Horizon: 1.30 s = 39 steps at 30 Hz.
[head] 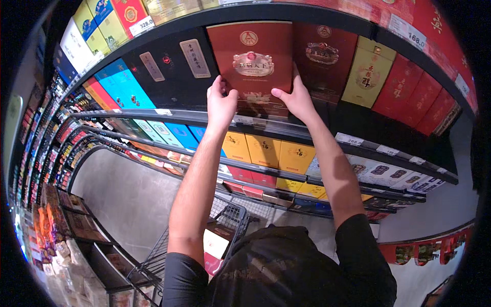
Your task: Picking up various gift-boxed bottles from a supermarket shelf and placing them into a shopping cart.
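Note:
A large reddish-brown gift box (253, 46) stands upright at the upper shelf, with a round emblem and an ornate label on its front. My left hand (222, 103) grips its left edge, fingers curled and thumb at the front. On the opposite edge, my right hand (301, 98) has its thumb pressed on the front face; its fingers are partly hidden along the side. A similar dark red box (324, 57) stands just to the right. Black boxes (168, 80) with pale label plates are on the left. Whether the gripped box touches the shelf (276, 123) is hard to tell.
Below are shelves with yellow boxes (262, 149) and white patterned boxes (379, 170). A wire shopping cart (239, 209) beside my body holds several boxes, including a white one (216, 242). Packaged goods fill a display stand (96, 264) at lower left. Grey floor (122, 184) runs between.

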Motion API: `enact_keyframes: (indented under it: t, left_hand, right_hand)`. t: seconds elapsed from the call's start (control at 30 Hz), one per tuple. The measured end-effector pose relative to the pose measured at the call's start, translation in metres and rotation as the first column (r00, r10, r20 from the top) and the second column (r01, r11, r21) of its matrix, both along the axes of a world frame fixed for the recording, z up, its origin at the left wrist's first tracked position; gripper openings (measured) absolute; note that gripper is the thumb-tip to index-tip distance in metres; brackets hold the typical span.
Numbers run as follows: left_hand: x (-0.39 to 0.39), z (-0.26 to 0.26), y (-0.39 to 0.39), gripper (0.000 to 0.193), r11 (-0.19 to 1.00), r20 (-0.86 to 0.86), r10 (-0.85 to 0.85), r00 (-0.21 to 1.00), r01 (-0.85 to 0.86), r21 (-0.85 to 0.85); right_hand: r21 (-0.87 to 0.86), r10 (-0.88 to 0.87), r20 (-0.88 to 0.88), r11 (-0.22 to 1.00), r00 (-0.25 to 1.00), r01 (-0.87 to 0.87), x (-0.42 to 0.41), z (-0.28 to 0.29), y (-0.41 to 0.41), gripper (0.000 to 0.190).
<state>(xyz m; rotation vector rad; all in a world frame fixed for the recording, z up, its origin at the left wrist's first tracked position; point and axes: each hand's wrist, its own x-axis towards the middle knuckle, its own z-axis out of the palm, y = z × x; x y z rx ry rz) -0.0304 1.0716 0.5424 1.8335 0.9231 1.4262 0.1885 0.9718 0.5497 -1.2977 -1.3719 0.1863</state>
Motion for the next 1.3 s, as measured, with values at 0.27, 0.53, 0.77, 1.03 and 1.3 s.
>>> enact_keyframes:
  t: [0.27,0.53,0.77,1.03,1.3]
  left_hand:
    - [-0.017,0.006,-0.022,0.066,0.978,-0.054,-0.062,0.997,0.05,-0.203]
    - [0.001,0.026,-0.046,0.067,0.941,0.115,-0.288,0.951,0.303,-0.148]
    - [0.0,0.027,-0.064,0.062,0.832,0.193,-0.505,0.841,0.534,-0.151]
    - [0.003,0.117,-0.031,0.069,0.733,0.275,-0.557,0.784,0.619,-0.28]
    - [0.042,0.138,-0.008,0.052,0.866,0.258,-0.372,0.892,0.434,-0.249]
  right_hand:
    - [-0.059,0.162,-0.168,0.983,0.972,-0.174,0.04,-0.013,-0.019,0.079]
    - [-0.06,0.166,-0.218,0.981,0.962,-0.183,0.011,-0.001,-0.014,0.079]
    - [-0.028,0.087,-0.272,0.995,0.958,-0.098,0.016,0.004,-0.064,0.076]
    - [0.021,-0.089,-0.226,0.995,0.97,0.096,0.031,0.073,-0.075,0.091]
    - [0.262,-0.007,-0.335,0.96,0.942,0.101,0.011,0.121,-0.042,0.072]
